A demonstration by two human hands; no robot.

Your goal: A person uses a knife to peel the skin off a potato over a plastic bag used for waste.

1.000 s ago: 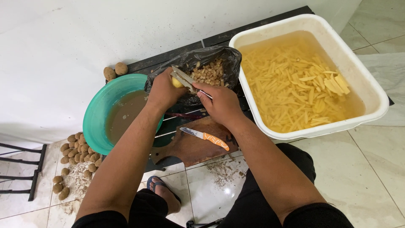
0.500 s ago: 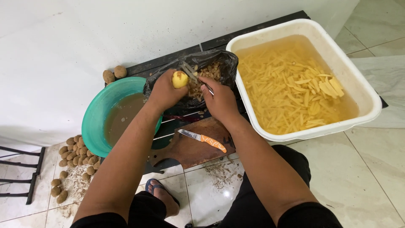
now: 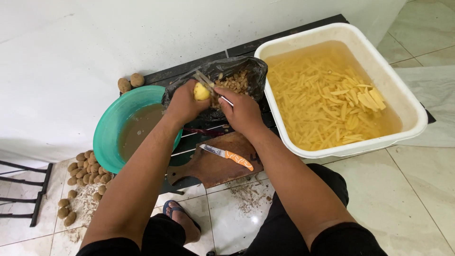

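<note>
Over the black bag: one left hand (image 3: 182, 105), closed around one small yellow potato (image 3: 201, 91), partly peeled; one right hand (image 3: 242, 112), closed on one metal peeler (image 3: 207, 83), whose blade lies against the potato's far side.

Black plastic bag (image 3: 246, 71), one, open, holding brown peelings, at the far middle of the scene, between the two basins.

Teal round basin (image 3: 105, 130), one, left of the hands, holding murky brown water.

White rectangular tub (image 3: 403, 97), one, right of the hands, filled with water and yellow potato sticks, too many to count.

Wooden cutting board (image 3: 213, 168), one, near side of the hands; on it one knife (image 3: 226, 156) with an orange handle.

Unpeeled potatoes: two (image 3: 131, 82) beyond the teal basin; one heap (image 3: 85, 173) on the floor at near left, number not countable.
</note>
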